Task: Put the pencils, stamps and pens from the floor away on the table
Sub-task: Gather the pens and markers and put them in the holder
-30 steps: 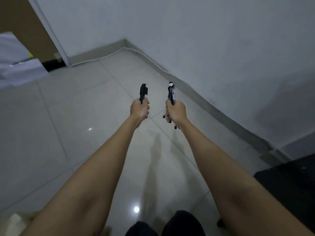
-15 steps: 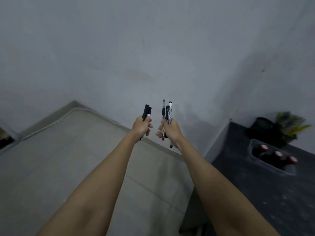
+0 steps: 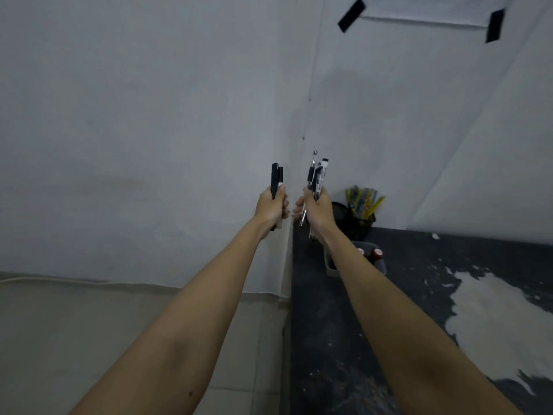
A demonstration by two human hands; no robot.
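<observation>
The left hand [image 3: 270, 206] grips black markers [image 3: 276, 179]; the right hand [image 3: 317, 209] clutches slim pens [image 3: 316, 178]. Light, stiff and slippery, they are best gripped mid-barrel, with the pencil cup [image 3: 359, 223] at 3 o'clock.

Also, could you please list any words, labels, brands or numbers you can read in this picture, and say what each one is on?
No text here can be read.
Pens in the right hand: one has a white label with dark marks, too blurred to read.
Markers in the left hand: no print shows.
Pencils in the cup on the table: patterned, too small to read.
Sheet taped to the wall: blank as far as it shows.
</observation>
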